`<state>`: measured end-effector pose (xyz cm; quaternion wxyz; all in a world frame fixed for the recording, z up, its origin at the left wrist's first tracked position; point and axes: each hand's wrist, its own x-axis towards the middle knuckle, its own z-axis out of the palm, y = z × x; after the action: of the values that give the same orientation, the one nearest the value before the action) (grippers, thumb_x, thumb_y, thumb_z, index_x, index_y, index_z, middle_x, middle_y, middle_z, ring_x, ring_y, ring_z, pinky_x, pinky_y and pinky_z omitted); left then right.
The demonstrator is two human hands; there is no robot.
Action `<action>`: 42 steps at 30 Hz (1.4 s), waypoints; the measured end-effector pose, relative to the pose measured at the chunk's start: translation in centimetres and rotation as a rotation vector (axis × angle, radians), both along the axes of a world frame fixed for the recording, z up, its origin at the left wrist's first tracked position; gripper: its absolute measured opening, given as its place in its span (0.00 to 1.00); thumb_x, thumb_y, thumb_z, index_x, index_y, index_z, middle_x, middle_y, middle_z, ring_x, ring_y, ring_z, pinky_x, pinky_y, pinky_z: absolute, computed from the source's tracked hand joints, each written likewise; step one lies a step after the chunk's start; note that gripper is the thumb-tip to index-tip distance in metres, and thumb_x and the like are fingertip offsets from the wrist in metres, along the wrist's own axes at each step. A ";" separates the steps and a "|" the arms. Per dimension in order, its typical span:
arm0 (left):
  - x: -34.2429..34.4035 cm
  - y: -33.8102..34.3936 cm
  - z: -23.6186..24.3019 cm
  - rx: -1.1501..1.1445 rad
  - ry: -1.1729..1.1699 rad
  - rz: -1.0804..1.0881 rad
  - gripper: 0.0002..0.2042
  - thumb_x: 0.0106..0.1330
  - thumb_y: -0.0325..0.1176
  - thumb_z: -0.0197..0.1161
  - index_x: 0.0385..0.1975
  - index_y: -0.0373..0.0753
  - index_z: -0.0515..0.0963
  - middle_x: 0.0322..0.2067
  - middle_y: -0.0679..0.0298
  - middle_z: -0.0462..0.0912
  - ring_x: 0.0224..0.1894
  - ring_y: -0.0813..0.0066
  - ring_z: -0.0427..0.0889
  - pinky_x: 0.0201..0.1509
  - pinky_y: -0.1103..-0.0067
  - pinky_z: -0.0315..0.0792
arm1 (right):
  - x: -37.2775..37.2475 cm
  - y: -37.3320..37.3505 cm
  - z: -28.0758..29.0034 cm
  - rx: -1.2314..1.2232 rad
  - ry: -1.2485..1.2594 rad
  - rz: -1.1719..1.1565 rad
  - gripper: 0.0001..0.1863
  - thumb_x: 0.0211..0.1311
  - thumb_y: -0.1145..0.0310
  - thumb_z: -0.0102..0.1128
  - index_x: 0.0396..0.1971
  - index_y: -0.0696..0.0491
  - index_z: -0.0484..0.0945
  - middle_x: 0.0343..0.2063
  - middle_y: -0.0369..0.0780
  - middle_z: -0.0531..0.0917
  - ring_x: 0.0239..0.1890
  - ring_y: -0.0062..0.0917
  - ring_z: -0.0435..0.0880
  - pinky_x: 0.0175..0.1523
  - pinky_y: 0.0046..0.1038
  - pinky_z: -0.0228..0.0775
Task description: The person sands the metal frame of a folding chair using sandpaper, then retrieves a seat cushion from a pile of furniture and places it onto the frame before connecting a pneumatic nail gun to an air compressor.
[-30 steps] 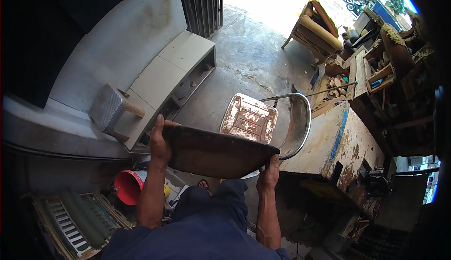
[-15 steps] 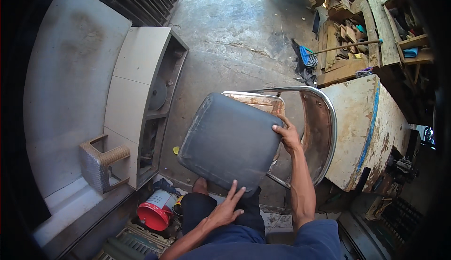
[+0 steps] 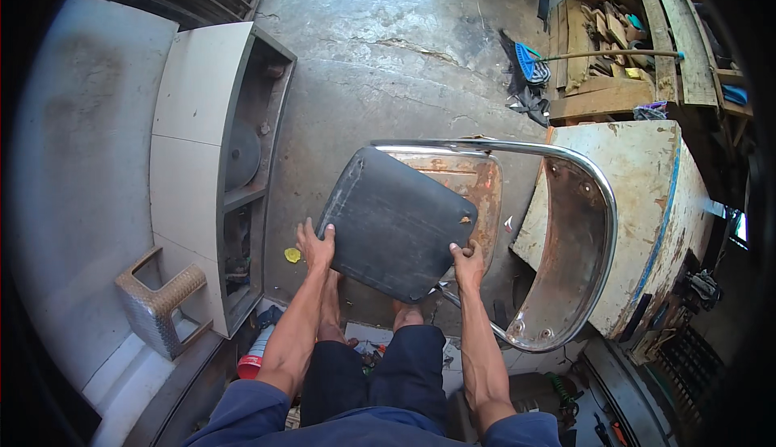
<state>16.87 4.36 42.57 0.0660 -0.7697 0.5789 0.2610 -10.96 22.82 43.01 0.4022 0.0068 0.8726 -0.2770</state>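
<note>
A worn black chair seat cushion (image 3: 396, 225) is held between my two hands, its far right part covering some of a rusty metal seat plate (image 3: 481, 174). My left hand (image 3: 315, 245) grips its left edge, thumb on top and fingers partly hidden. On the right edge my right hand (image 3: 467, 265) holds near the corner, thumb above. The plate belongs to a chair with a bent chrome tube frame (image 3: 608, 212) and a rusty curved back panel (image 3: 566, 241). Whether the cushion rests on the plate, I cannot tell.
To the left stand a tiled cabinet (image 3: 190, 99) and a woven-pattern stool (image 3: 162, 293). A peeling white box (image 3: 622, 164) is behind the chair's back panel. Scrap wood (image 3: 606, 31) and a blue broom (image 3: 529, 63) lie at the far right. A red-and-white bucket (image 3: 252, 358) stands by my left arm.
My left hand has moved from the cushion's near edge to grip its left edge. The cushion is lower, away from my body; my right hand has shifted down along its edge.
</note>
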 end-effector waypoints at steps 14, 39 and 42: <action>0.9 -4.3 5.6 0.351 1.016 0.441 0.13 0.66 0.30 0.62 0.47 0.32 0.75 0.37 0.64 0.83 0.38 0.77 0.80 0.47 0.80 0.73 | -1.8 0.5 2.2 -0.057 -0.253 -0.220 0.42 0.56 0.53 0.68 0.64 0.62 0.62 0.43 0.47 0.82 0.43 0.29 0.81 0.48 0.30 0.72; -7.7 1.7 -1.2 -0.103 0.276 -0.048 0.19 0.59 0.36 0.65 0.49 0.35 0.78 0.46 0.53 0.78 0.47 0.58 0.79 0.54 0.69 0.72 | -2.8 1.1 0.9 0.248 0.347 0.172 0.47 0.48 0.54 0.73 0.67 0.50 0.59 0.55 0.51 0.69 0.60 0.47 0.65 0.63 0.44 0.59; -7.7 1.7 -1.3 -0.135 0.289 -0.016 0.18 0.59 0.35 0.66 0.48 0.35 0.79 0.43 0.54 0.80 0.45 0.60 0.80 0.52 0.70 0.73 | -2.5 1.0 0.8 0.207 0.368 0.232 0.48 0.48 0.54 0.73 0.68 0.51 0.58 0.56 0.52 0.68 0.61 0.48 0.65 0.64 0.44 0.59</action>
<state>9.18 6.10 41.31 -0.0680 -0.7221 0.6046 0.3291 -13.43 23.78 43.82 0.2628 -0.1030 0.9499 -0.1345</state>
